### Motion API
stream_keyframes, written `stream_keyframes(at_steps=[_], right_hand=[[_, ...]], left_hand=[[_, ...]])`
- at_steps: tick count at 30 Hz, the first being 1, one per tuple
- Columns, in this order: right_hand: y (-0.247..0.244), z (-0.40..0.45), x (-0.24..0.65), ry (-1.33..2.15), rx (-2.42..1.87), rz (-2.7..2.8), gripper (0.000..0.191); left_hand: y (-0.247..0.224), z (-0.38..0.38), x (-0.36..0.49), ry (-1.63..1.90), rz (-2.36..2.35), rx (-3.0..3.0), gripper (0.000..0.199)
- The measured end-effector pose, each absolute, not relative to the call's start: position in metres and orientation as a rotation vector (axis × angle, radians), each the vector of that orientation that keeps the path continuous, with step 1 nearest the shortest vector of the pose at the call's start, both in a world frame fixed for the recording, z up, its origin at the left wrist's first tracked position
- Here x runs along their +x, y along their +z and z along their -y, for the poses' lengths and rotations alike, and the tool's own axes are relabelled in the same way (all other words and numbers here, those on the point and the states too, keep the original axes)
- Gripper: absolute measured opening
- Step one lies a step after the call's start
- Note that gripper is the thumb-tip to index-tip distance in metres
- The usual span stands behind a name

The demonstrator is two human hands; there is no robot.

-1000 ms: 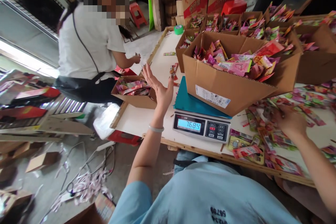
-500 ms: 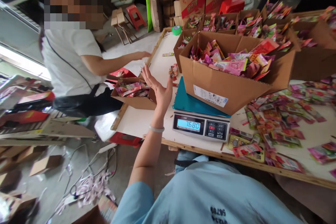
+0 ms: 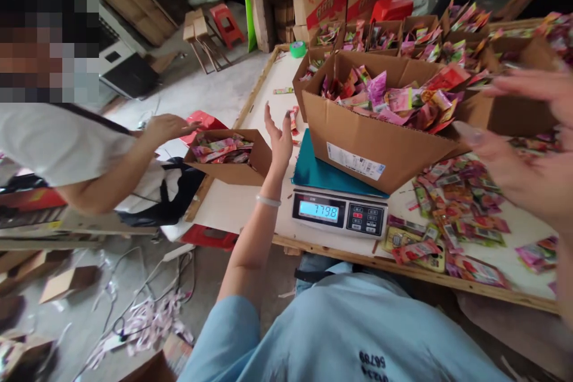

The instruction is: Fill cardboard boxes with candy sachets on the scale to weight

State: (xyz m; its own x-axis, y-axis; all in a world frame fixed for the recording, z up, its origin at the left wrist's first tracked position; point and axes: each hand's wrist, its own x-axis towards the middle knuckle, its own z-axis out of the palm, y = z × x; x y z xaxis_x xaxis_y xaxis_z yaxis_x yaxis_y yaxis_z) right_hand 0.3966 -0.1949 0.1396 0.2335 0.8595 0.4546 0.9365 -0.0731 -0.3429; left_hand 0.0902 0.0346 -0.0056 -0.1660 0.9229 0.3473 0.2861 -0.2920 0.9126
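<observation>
From the head camera we look down at a white tabletop (image 3: 233,206). Near its front edge sits a scale (image 3: 339,215) whose teal platform carries a large cardboard box (image 3: 380,143) heaped with bright sachets (image 3: 394,98). The display now reads 7798, up from 7680 half a second ago, so we judge that more sachets have just landed in the box and the load is nearer whatever weight it is being filled to.

Our left hand (image 3: 278,137) hangs just left of the box, palm upright, fingers spread and holding nothing, much as it did a moment ago. Our right hand (image 3: 532,149) (out of sight half a second back) has come up close to the lens at the right edge, blurred, fingers open and empty, above the loose sachets (image 3: 452,203) strewn toward the tabletop's right front edge.

At the left edge a smaller box (image 3: 228,158) of sachets overhangs. A co-worker's hand (image 3: 168,126) reaches near it, where earlier that arm stretched further onto the tabletop.
</observation>
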Motion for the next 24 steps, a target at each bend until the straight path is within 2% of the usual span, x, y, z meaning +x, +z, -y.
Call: stream_keyframes(at_steps=[3,8,12,14,17,24], right_hand=[[0.143,0.186,0.392,-0.258,-1.715,1.774,0.06],[0.139,0.165,0.383,-0.209,-1.73,1.799,0.081],[0.126,0.148,0.374,-0.33,-1.696,1.789,0.095],[0.119,0.141,0.373,-0.391,-1.634,1.774,0.091],[0.111,0.133,0.375,-0.427,-1.608,1.774,0.075],[0.115,0.138,0.384,-0.399,-1.527,2.221,0.048]], left_hand=[[-0.014,-0.041,0.095,1.411,-1.347,1.456,0.07],[-0.023,-0.04,0.089,1.371,-1.278,1.383,0.073],[-0.024,-0.043,0.087,1.335,-1.265,1.309,0.065],[-0.022,-0.045,0.089,1.349,-1.252,1.271,0.062],[-0.021,-0.047,0.097,1.339,-1.229,1.182,0.058],[-0.008,-0.039,0.138,0.991,-1.046,0.995,0.029]])
